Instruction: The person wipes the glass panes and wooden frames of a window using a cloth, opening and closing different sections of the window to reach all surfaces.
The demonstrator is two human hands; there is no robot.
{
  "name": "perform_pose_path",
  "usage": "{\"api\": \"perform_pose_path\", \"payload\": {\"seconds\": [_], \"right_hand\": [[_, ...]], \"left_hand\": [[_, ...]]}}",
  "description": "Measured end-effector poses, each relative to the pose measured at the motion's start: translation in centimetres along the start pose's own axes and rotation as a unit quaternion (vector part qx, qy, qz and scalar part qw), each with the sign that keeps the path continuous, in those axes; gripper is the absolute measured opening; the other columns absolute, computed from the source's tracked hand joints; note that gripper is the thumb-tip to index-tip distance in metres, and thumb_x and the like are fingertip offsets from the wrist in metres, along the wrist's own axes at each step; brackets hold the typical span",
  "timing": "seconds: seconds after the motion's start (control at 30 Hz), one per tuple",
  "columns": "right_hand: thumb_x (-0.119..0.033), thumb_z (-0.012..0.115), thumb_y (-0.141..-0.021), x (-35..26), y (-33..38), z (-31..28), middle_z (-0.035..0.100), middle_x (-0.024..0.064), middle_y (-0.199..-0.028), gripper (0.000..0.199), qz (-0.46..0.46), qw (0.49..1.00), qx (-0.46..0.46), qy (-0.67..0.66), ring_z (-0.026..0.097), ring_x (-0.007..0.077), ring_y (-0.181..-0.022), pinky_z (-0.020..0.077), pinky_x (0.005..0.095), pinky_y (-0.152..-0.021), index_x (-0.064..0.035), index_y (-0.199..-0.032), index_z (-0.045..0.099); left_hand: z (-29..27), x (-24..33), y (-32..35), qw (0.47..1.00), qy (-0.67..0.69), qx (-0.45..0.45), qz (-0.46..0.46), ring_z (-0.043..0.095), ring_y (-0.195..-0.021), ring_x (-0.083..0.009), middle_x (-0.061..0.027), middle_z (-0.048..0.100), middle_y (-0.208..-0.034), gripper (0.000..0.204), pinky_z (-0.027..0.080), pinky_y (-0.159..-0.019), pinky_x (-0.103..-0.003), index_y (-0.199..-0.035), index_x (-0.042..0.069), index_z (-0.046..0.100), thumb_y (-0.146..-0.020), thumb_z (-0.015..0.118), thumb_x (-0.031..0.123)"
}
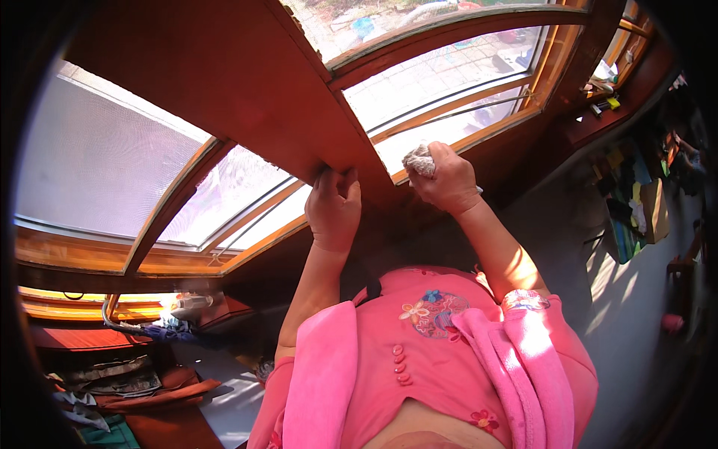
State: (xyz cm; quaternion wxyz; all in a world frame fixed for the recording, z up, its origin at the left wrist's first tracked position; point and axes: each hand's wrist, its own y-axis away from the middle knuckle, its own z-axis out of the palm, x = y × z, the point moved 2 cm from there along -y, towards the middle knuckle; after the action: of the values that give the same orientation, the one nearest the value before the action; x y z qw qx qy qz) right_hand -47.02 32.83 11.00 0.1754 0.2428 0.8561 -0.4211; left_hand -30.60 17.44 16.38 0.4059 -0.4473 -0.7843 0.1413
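Note:
My right hand [449, 179] is closed around a crumpled greyish-white cloth [419, 160], which bulges out beside the fingers. It is in front of the lower corner of the right window [441, 116], near its wooden frame. My left hand [333, 211] is raised at the lower part of a broad red-brown wooden panel [247, 82] between the two windows. Its fingers are curled in against the wood, and what they hold, if anything, is hidden. To the left of that panel stands another wood-framed window [97, 142].
A pink towel [323, 374] hangs over my front. Folded cloths and clothes [120, 378] lie on red-brown furniture at lower left. On the right, a wooden ledge [598, 123] holds small items, and a cardboard box [654, 211] stands among bags above the grey floor [568, 247].

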Motion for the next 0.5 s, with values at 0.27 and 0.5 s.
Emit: {"api": "perform_pose_path", "payload": {"seconds": [0.27,0.5], "right_hand": [[-0.009,0.072,-0.089,0.5,-6.0,-8.1,0.067,0.0083,-0.079,0.027,0.267,0.926,0.100,-0.247,0.071,0.0169,-0.068,0.0550,0.0329,-0.058,-0.0031,-0.108,0.053],[-0.019,0.079,-0.084,-1.7,-4.7,-4.1,0.067,0.0128,-0.084,0.028,0.085,0.960,0.128,-0.234,0.070,0.0253,-0.069,0.0559,0.0362,-0.062,-0.0074,-0.098,0.057]], "left_hand": [[0.1,-0.2,0.6,1.000,-0.021,0.004,-0.019,0.065,-0.067,-0.0320,-0.0100,0.064,-0.077,0.021,0.050,-0.060,-0.042,-0.086,0.006,0.058,-0.087,0.077,0.015],[0.3,0.2,0.4,0.998,-0.027,-0.010,-0.058,0.066,-0.069,-0.0326,-0.0143,0.065,-0.078,0.020,0.051,-0.064,-0.041,-0.089,0.004,0.058,-0.089,0.075,0.014]]}}
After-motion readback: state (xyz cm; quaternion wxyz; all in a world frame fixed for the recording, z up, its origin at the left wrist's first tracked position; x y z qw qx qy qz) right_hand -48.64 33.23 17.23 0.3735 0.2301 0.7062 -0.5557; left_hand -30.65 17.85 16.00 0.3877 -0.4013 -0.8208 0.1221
